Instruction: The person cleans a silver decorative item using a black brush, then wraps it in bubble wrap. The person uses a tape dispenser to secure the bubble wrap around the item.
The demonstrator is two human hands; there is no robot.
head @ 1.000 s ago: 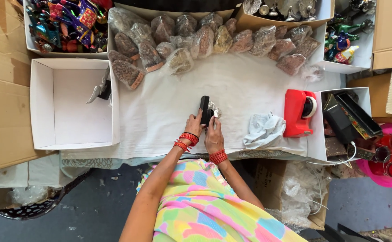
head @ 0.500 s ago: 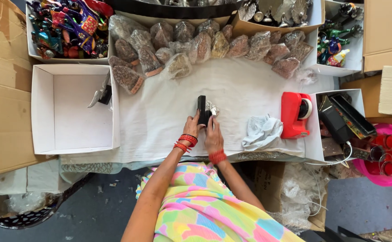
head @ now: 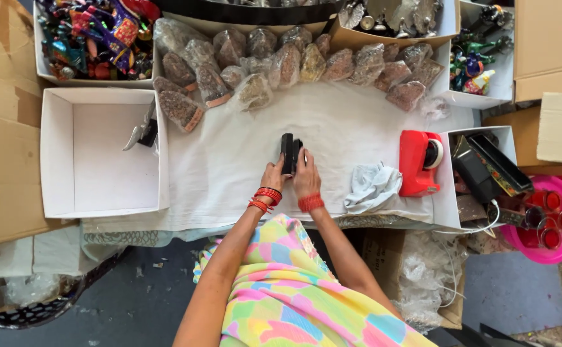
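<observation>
**Both hands on a small black object at mid-desk**

At the centre of the frame, the left hand (head: 273,177) and the right hand (head: 307,175) meet on a small black object (head: 287,151) that stands upright on the white cloth (head: 229,154) covering the desk. The left hand's fingers are curled against the object's left side, and the right hand's fingers are closed around its right side, where a paler part shows; how tightly either hand grips cannot be told. Red bangles (head: 265,198) ring both wrists.

Just right of the hands lies a crumpled pale rag (head: 372,186), and beyond it a red tape dispenser (head: 417,162) sits at the cloth's right edge. Along the upper part of the frame runs a row of clear bags of brownish pieces (head: 294,64). At the left stands an open white box (head: 101,154), with a metal tool (head: 141,128) resting on its right wall. The upper left corner holds a tray of colourful figurines (head: 88,38). At the lower right edge sits a pink tray of small red cups (head: 551,222).
</observation>
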